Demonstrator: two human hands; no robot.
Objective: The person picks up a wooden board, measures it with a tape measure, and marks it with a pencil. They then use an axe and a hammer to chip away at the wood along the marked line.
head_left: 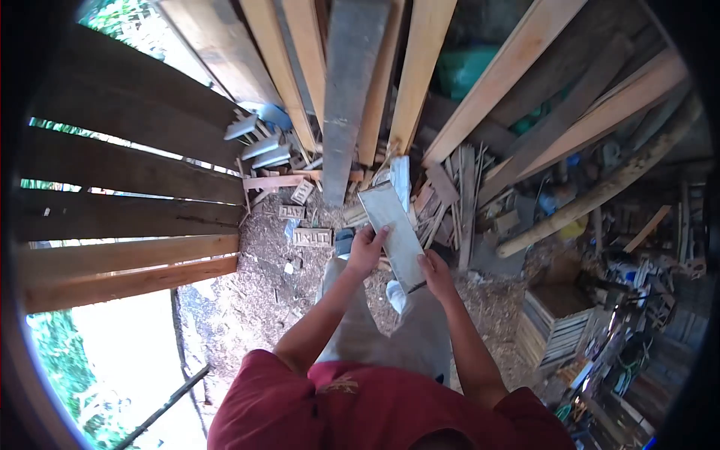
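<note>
A short, pale grey wooden board (395, 232) is held out in front of my body, tilted so its far end points up and left. My left hand (368, 248) grips its left edge near the middle, thumb lying on the face. Lower down, my right hand (436, 274) is closed on the right edge close to the near end. The fingers under the board are hidden in both hands. Beyond it, a white-grey strip (400, 180) stands among the scrap wood.
Tall planks (346, 97) lean against the far wall. Carved wooden blocks (312, 238) lie on the shaving-covered floor (262, 300) to the left. At the right are a slatted wooden crate (559, 330) and a round pole (600, 187). A slatted wall (135, 217) runs along the left.
</note>
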